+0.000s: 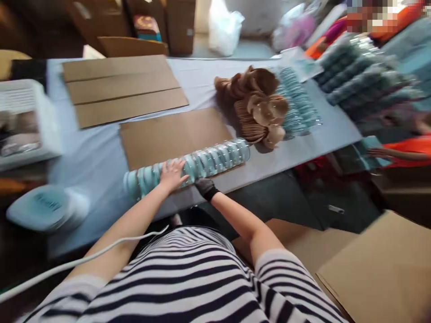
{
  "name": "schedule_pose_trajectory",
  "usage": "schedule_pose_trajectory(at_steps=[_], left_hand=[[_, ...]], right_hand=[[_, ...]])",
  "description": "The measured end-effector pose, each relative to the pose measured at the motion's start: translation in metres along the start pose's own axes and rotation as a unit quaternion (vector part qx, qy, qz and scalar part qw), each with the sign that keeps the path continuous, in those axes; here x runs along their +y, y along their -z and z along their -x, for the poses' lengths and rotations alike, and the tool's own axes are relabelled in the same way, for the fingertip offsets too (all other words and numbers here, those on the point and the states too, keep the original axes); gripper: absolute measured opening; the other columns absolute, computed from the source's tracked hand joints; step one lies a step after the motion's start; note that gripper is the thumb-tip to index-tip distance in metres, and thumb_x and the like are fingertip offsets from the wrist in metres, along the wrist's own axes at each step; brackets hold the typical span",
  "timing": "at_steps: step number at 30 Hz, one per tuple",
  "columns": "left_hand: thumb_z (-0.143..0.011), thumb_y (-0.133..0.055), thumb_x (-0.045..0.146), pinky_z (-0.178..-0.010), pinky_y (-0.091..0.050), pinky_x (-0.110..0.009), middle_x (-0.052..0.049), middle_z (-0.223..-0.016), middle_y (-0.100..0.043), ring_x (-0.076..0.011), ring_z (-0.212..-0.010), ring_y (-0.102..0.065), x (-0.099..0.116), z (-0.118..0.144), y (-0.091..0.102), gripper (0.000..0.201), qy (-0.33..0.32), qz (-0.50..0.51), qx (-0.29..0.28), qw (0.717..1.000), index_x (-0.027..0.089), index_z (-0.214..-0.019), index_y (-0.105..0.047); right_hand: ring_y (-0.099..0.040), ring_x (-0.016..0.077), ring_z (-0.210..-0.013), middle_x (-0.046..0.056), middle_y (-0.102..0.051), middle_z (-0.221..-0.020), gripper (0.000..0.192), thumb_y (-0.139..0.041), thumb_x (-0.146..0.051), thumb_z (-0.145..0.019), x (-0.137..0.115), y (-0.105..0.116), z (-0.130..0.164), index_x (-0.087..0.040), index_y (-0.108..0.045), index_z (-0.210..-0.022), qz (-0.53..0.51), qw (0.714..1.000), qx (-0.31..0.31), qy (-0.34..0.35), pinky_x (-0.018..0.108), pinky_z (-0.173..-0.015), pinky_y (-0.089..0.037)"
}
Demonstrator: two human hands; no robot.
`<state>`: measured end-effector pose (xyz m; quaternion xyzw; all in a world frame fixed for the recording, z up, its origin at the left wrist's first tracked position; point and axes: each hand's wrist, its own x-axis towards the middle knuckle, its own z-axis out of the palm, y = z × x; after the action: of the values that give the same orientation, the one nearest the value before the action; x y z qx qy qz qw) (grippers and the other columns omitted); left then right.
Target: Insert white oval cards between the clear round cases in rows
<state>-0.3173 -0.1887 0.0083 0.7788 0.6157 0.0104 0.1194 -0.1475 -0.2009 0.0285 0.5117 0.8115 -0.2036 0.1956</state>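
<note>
Both hands — bare left hand (172,174), gloved right hand (206,187) — rest on a row of blue packs (215,157) atop cardboard (168,134).

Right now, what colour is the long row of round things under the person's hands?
Pale teal, wrapped in clear plastic: the row of discs shows best in the head view.

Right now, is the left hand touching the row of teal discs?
Touching: the head view shows the left hand lying flat on the row of teal discs, fingers spread.

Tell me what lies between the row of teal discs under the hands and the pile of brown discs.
Head view: only bare brown cardboard and table cover separate the teal row from the brown pile.
</note>
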Motion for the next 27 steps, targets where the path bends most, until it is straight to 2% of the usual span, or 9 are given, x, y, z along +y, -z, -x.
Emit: schedule_pose_trajectory(at_steps=[3, 5, 7, 9, 11, 14, 16, 23, 27], left_hand=[[-0.093, -0.045, 0.055, -0.121, -0.007, -0.056, -0.007, -0.16, -0.033, -0.0292, -0.148, -0.025, -0.009, -0.003, -0.004, 0.067, 0.004, 0.025, -0.007, 1.0, 0.027, -0.152, -0.033], [-0.092, -0.048, 0.054, -0.121, -0.007, -0.057, -0.007, -0.16, -0.033, -0.0299, -0.148, -0.025, -0.013, -0.003, -0.004, 0.068, 0.013, 0.043, -0.015, 0.999, 0.027, -0.152, -0.033], [-0.091, -0.05, 0.053, -0.121, -0.007, -0.058, -0.006, -0.16, -0.034, -0.0303, -0.148, -0.025, -0.011, -0.004, 0.0, 0.067, 0.024, 0.066, -0.025, 0.997, 0.027, -0.151, -0.034], [-0.093, -0.049, 0.052, -0.121, -0.007, -0.059, -0.006, -0.16, -0.033, -0.0303, -0.149, -0.023, 0.0, -0.01, 0.005, 0.065, 0.03, 0.086, -0.017, 0.996, 0.026, -0.151, -0.036], [-0.094, -0.048, 0.05, -0.121, -0.007, -0.059, -0.007, -0.16, -0.032, -0.0299, -0.15, -0.019, 0.016, -0.021, 0.008, 0.065, 0.031, 0.096, 0.006, 0.995, 0.024, -0.152, -0.034], [-0.095, -0.047, 0.049, -0.122, -0.011, -0.056, -0.008, -0.158, -0.037, -0.0292, -0.149, -0.024, 0.041, -0.043, 0.006, 0.064, 0.052, 0.104, 0.008, 0.993, 0.025, -0.153, -0.033], [-0.095, -0.046, 0.049, -0.122, -0.012, -0.055, -0.007, -0.155, -0.041, -0.0287, -0.146, -0.03, 0.05, -0.053, 0.0, 0.062, 0.065, 0.102, 0.001, 0.993, 0.027, -0.152, -0.035], [-0.094, -0.049, 0.05, -0.123, -0.01, -0.053, -0.005, -0.155, -0.042, -0.0278, -0.145, -0.033, 0.049, -0.056, -0.014, 0.063, 0.07, 0.084, 0.012, 0.994, 0.028, -0.152, -0.037], [-0.094, -0.049, 0.05, -0.123, -0.009, -0.052, -0.005, -0.155, -0.042, -0.0275, -0.145, -0.032, 0.051, -0.056, -0.012, 0.062, 0.079, 0.093, 0.003, 0.993, 0.029, -0.151, -0.038]], right_hand=[[-0.068, 0.024, -0.103, 0.021, -0.07, -0.112, 0.04, -0.032, -0.016, -0.1, 0.001, -0.034, -0.002, -0.009, -0.063, -0.124, 0.0, 1.0, -0.002, -0.011, 0.033, -0.086, -0.051], [-0.068, 0.026, -0.102, 0.02, -0.07, -0.114, 0.039, -0.034, -0.023, -0.1, 0.012, -0.036, -0.004, -0.012, -0.064, -0.123, 0.002, 1.0, 0.007, -0.007, 0.034, -0.084, -0.051], [-0.068, 0.025, -0.104, 0.017, -0.07, -0.116, 0.041, -0.031, -0.03, -0.102, 0.031, -0.018, -0.009, -0.017, -0.065, -0.121, -0.001, 0.998, 0.062, -0.013, 0.033, -0.085, -0.05], [-0.066, 0.0233, -0.107, 0.014, -0.069, -0.119, 0.042, -0.03, -0.031, -0.102, 0.054, 0.016, -0.023, -0.02, -0.063, -0.125, -0.007, 0.99, 0.137, -0.023, 0.031, -0.088, -0.049], [-0.065, 0.0232, -0.111, 0.013, -0.069, -0.121, 0.04, -0.036, -0.029, -0.1, 0.072, 0.057, -0.047, -0.021, -0.059, -0.132, 0.006, 0.987, 0.159, -0.018, 0.031, -0.091, -0.049], [-0.064, 0.0247, -0.114, 0.015, -0.068, -0.123, 0.04, -0.05, -0.025, -0.093, 0.082, 0.107, -0.094, -0.02, -0.06, -0.132, 0.08, 0.995, 0.056, 0.036, 0.032, -0.093, -0.05], [-0.066, 0.0252, -0.111, 0.017, -0.069, -0.12, 0.037, -0.059, -0.023, -0.088, 0.079, 0.124, -0.12, -0.018, -0.067, -0.123, 0.117, 0.991, -0.01, 0.069, 0.032, -0.091, -0.051], [-0.064, 0.0313, -0.114, 0.021, -0.07, -0.116, 0.043, -0.071, -0.026, -0.081, 0.072, 0.134, -0.149, -0.012, -0.068, -0.121, 0.242, 0.953, -0.09, 0.157, 0.043, -0.092, -0.053], [-0.065, 0.0312, -0.113, 0.022, -0.069, -0.115, 0.035, -0.063, -0.018, -0.085, 0.079, 0.135, -0.134, -0.011, -0.068, -0.12, 0.228, 0.953, -0.049, 0.193, 0.041, -0.091, -0.054]])
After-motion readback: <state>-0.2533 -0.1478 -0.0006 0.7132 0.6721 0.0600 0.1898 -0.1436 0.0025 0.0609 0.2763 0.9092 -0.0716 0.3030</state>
